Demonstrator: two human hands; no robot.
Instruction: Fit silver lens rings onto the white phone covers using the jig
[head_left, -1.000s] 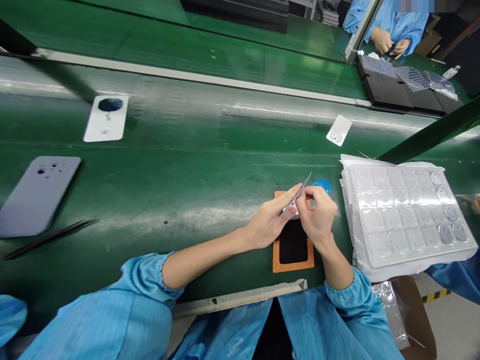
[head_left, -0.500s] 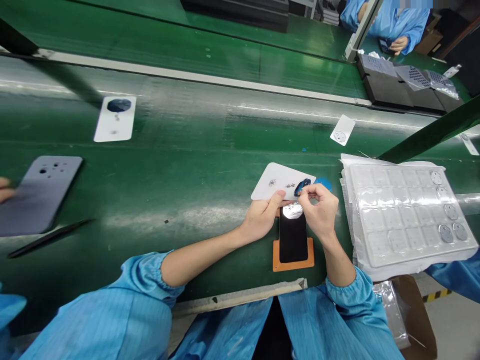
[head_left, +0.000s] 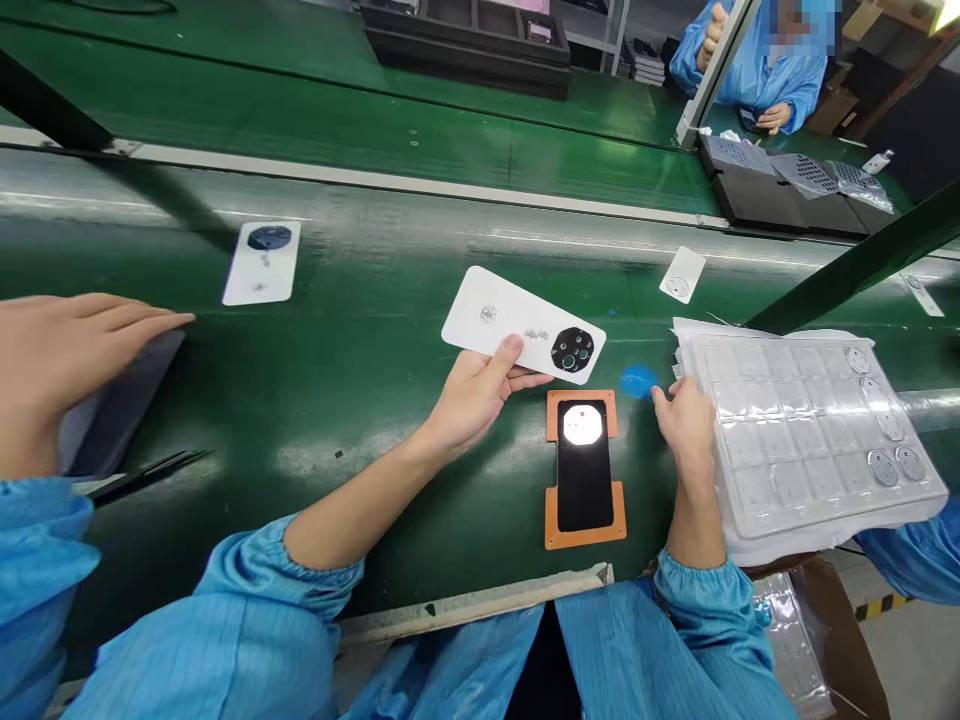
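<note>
My left hand (head_left: 474,398) is closed on a white phone back cover (head_left: 514,318), thumb on top and fingers beneath. At the cover's right end is a black round camera area (head_left: 572,350) with holes; faint print marks the rest. My right hand (head_left: 686,425) is beside the tray's left edge, thumb apart from the fingers, partly turned away, with nothing visible in it. Just left of its thumb, a blue film piece (head_left: 638,381) lies on the green bench. Below the cover, a black phone-shaped plate (head_left: 585,480) with a shiny round patch (head_left: 583,424) rests in an orange fixture (head_left: 585,541).
A clear plastic tray (head_left: 817,440) holding several round parts is at right. Other white covers (head_left: 261,285) (head_left: 682,275) lie farther back. At left, a co-worker's hand (head_left: 82,350) covers a grey panel (head_left: 150,385) near black tweezers (head_left: 150,475). A green post (head_left: 847,262) slants across the right.
My left hand has lifted the cover up and left. My right hand has moved right, away from it; the dark blue film is gone from the camera area. The co-worker's hand has reached in farther.
</note>
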